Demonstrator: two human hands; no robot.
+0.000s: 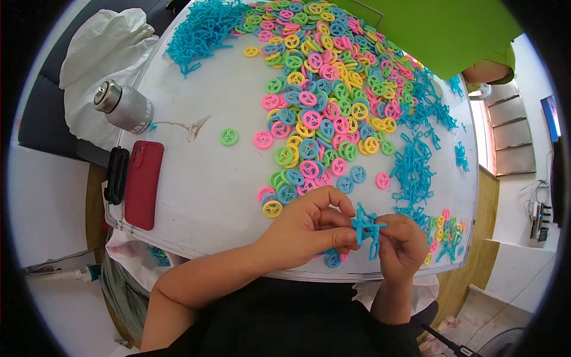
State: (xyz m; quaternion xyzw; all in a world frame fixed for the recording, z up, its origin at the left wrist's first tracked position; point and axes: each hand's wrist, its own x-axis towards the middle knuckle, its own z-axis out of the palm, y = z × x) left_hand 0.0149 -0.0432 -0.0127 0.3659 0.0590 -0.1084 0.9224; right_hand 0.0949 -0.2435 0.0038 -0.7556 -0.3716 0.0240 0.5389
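Observation:
Near the table's front edge, my left hand (312,229) pinches a turquoise plastic frame piece (368,229) between thumb and fingers. My right hand (402,245) grips the same piece from the other side, with its fingers curled in. Thin bars and a looped prong stick out of the piece between my hands. Just beyond my fingers spreads a large heap of small spoked plastic wheels (339,89) in pink, yellow, green and blue. A blue wheel (333,259) lies partly hidden beneath my left hand.
Turquoise frame pieces form a pile (205,30) at the far left and another (413,169) at the right. Wheels with frames (443,235) lie at the right corner. A red phone (144,184), black case (116,175) and silver bottle (125,107) line the left edge. Someone in green (446,33) is opposite.

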